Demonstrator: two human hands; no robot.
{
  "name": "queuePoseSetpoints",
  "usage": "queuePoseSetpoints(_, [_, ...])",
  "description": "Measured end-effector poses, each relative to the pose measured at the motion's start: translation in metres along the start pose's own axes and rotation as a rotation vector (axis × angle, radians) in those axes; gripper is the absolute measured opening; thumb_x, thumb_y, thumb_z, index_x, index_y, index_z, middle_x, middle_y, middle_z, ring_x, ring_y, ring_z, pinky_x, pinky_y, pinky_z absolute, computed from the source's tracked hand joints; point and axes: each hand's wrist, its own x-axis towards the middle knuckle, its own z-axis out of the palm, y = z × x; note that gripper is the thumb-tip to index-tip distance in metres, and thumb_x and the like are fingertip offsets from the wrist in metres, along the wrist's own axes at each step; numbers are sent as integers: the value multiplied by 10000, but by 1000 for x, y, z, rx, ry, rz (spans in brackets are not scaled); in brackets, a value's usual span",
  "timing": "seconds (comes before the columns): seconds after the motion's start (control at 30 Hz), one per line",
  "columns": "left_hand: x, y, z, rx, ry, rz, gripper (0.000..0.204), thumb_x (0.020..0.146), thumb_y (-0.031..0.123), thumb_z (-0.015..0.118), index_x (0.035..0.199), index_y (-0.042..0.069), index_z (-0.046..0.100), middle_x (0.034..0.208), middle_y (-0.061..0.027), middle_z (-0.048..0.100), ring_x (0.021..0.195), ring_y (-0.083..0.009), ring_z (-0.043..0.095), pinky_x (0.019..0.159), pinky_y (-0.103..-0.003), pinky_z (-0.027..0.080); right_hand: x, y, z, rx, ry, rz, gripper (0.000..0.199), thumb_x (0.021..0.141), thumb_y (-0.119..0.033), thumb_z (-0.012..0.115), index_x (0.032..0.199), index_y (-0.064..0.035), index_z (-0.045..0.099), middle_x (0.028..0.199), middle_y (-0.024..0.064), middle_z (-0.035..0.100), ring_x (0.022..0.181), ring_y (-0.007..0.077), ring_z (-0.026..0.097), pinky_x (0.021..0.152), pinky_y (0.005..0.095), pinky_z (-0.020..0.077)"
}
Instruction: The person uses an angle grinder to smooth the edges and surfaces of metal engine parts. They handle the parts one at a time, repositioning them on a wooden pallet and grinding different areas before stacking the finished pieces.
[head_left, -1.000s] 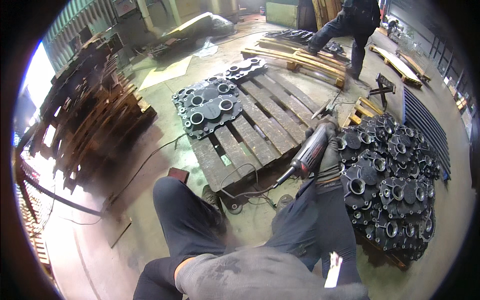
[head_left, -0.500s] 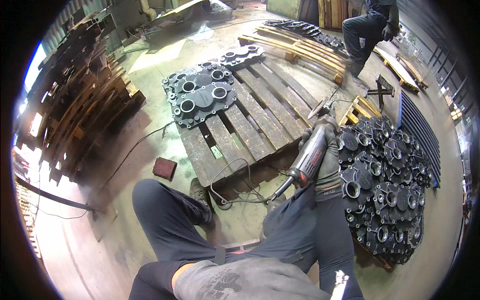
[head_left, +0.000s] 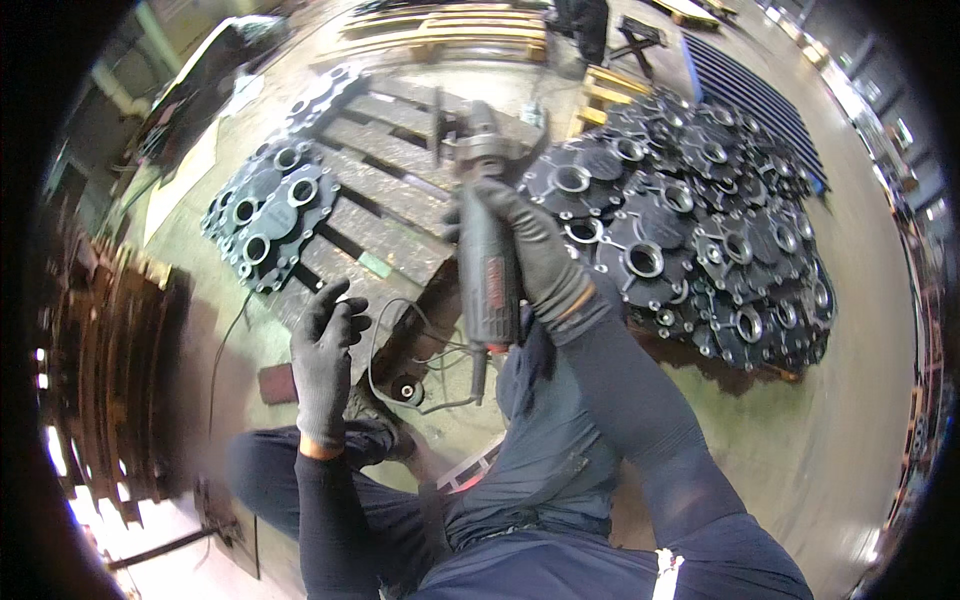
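My gloved right hand (head_left: 542,245) is wrapped round the body of an angle grinder (head_left: 490,275), held upright with its guarded head (head_left: 490,140) pointing away from me. Its cord runs down from the near end and loops over the floor. My gloved left hand (head_left: 325,345) is raised at the near left of a wooden pallet (head_left: 385,215); its fingers are loosely bent and apart, and I see no tool in it. Several black cast metal covers (head_left: 272,215) with round holes lie on that pallet's left side, just beyond the left hand.
At the right a big heap of black metal covers (head_left: 690,240) is stacked high. Piled pallets (head_left: 120,370) stand at the left. A dark red block (head_left: 278,384) and a small round disc (head_left: 407,390) lie near my foot. Another person's legs (head_left: 583,30) show at the far side.
My left hand has risen from my lap to beside the pallet. The grinder, still in my right hand, has turned more upright. The view has swung to the right and down.
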Motion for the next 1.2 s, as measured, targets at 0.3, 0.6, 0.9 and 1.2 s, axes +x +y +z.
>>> queuePoseSetpoints(0.3, [84,-95,85,305,-254,-82,281,1087,158,678,1301,-15,737,1125,-119,792,1021,-161,713,918,-345,574,-1,6,-8,218,51,159,541,1065,-450,740,1281,36,634,1116,146,754,942,228,791,775,350,697])
queuePoseSetpoints(0.6, [165,-215,141,-97,-462,-153,344,1060,182,685,1352,0,698,1228,-179,759,1149,-248,695,953,-407,589,-6,-15,-16,245,165,134,564,1042,-448,758,1345,15,647,1119,144,756,1011,236,784,839,348,673])
queuePoseSetpoints(0.9, [228,-168,314,476,-649,658,513,944,215,813,1416,69,673,1168,-219,786,1073,-425,753,924,-486,599,-5,-29,-32,119,229,79,534,995,-427,810,1220,42,688,1054,148,761,900,212,789,804,320,655])
queuePoseSetpoints(1.2, [279,-149,382,681,-723,895,560,932,221,779,1431,22,623,1327,-244,710,1239,-445,671,1028,-536,540,4,-22,-43,286,229,140,401,1013,-286,819,1227,36,712,1058,125,758,886,208,785,773,303,643])
